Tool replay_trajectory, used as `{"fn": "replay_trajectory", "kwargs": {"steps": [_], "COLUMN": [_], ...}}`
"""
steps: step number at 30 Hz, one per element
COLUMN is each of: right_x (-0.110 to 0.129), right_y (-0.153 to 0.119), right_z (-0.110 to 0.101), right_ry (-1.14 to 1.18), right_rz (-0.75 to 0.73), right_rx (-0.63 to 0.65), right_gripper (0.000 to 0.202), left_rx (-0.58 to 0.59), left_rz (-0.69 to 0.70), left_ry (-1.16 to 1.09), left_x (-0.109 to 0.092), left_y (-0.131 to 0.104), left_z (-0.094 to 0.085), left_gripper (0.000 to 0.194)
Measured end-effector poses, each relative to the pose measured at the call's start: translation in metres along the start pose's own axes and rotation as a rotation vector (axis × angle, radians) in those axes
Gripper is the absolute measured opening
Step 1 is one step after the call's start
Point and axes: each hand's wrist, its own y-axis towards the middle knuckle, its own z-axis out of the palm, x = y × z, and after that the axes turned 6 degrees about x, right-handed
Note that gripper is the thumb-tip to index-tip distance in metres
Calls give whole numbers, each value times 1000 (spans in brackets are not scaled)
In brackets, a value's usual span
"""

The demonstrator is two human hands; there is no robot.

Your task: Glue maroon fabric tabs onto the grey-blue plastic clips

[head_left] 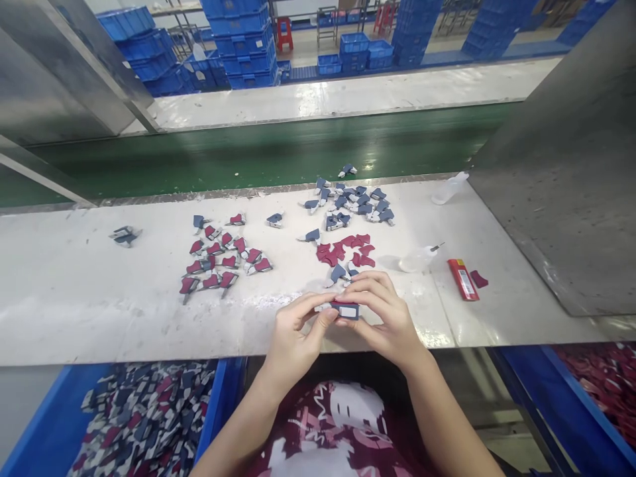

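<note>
Just inside the table's (pixel 124 301) near edge, the left hand (pixel 298 326) and right hand (pixel 385 315) – fingers curled, nearly closed – pinch a small blocky part (pixel 348 311), dark blue with red on top. Smooth white surface spreads leftward; curved red pieces (pixel 338 250) lie beyond, toward the far edge.

Bright, even, cool-white light, with soft shadows and a wide-angle bend.
Light seems to fall from overhead, leaving glossy streaks on the green conveyor belt (pixel 278 149), glare on the white ledge (pixel 397 93) behind it, and a dull sheen on the right-hand metal panel (pixel 561 199). A faint, soft-edged shadow lies on the pale worktop (pixel 144 298) between left grip (pixel 301 328) and right grip (pixel 385 315). Both grips look fairly sharp; the distant blue crates (pixel 244 46) are softer, and panels lean and stretch toward the frame edges.
</note>
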Motion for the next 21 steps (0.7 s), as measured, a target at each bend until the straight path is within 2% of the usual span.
{"fn": "replay_trajectory", "kwargs": {"steps": [8, 15, 19, 21], "right_x": [9, 9, 5, 3], "right_y": [-4, -2, -5, -7], "right_z": [7, 12, 15, 15], "right_ry": [-5, 15, 96, 138], "right_rz": [15, -4, 73, 79], "right_rx": [-129, -171, -182, -189], "right_gripper": [23, 26, 41, 41], "left_rx": [40, -16, -19, -17], "left_rz": [-24, -78, -103, -105], "left_ry": [-63, -173, -209, -207], "left_x": [-5, -5, -7, -8], "left_y": [-1, -2, -1, -1], "left_z": [0, 3, 1, 1], "left_gripper": [18, 15, 14, 15]}}
